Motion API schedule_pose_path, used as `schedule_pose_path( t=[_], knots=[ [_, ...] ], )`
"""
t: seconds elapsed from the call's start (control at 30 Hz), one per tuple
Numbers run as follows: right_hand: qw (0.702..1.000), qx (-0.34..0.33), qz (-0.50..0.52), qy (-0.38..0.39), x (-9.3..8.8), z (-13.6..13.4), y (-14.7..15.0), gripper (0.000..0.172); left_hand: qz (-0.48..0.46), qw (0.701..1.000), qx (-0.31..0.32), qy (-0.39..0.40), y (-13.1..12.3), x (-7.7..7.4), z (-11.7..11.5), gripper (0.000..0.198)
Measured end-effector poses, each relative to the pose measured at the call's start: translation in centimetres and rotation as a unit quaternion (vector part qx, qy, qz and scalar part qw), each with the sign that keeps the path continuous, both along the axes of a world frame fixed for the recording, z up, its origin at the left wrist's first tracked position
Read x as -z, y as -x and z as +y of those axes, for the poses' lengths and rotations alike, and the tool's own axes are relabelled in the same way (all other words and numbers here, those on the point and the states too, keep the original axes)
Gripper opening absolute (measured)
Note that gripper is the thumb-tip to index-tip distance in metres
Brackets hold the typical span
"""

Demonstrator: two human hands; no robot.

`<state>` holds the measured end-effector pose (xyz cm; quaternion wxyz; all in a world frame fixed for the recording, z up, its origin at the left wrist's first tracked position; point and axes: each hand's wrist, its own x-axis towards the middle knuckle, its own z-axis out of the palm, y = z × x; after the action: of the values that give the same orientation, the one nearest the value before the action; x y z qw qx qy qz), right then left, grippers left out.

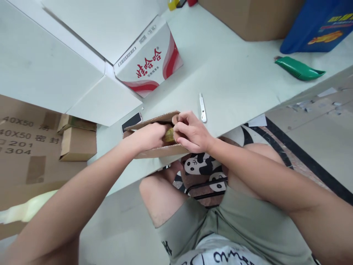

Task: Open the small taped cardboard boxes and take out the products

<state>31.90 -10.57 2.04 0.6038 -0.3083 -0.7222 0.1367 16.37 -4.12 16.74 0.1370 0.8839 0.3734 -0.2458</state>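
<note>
A small brown cardboard box (154, 152) lies at the table's near edge with its top open. My left hand (153, 135) reaches into the opening, and its fingertips are hidden inside. Beside those fingers a yellowish thing (168, 136) shows in the box; its kind cannot be made out. My right hand (194, 133) is closed on the box's right end, with thumb and fingers curled round a cardboard flap. Beyond that hand, a white utility knife (202, 107) rests on the table. Just behind the box lies a dark-faced phone-like object (131, 122).
A white-and-red carton (150, 60) stands at the back beside large white boxes (55, 48). Toward the right are a green-handled cutter (300, 69), a blue jug (317, 29) and a brown carton (253, 18). Small cartons (78, 143) sit at left. The table edge (242, 121) runs close by my right forearm.
</note>
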Motion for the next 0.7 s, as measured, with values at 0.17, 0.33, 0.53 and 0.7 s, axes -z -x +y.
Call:
schedule_pose_path(
  t=[0.17, 0.33, 0.53, 0.7],
  knots=[
    [0.999, 0.024, 0.018, 0.018, -0.3, 0.0, -0.3, 0.013, -0.041, 0.996, -0.030, -0.069, 2.0, -3.0, 0.7, 0.037],
    [0.995, 0.078, 0.041, 0.041, -0.8, 0.0, -1.0, 0.018, -0.309, 0.945, -0.096, -0.052, 6.9, -5.3, 2.3, 0.067],
    [0.986, 0.132, 0.017, 0.098, -0.5, 0.1, -1.6, 0.024, -0.546, 0.813, -0.204, -0.004, 10.7, -6.8, 3.0, 0.076],
    [0.974, 0.208, 0.060, 0.068, -3.4, -1.3, -2.5, 0.027, -0.623, 0.742, -0.247, -0.021, 12.4, -7.0, 0.7, 0.079]
  ],
)
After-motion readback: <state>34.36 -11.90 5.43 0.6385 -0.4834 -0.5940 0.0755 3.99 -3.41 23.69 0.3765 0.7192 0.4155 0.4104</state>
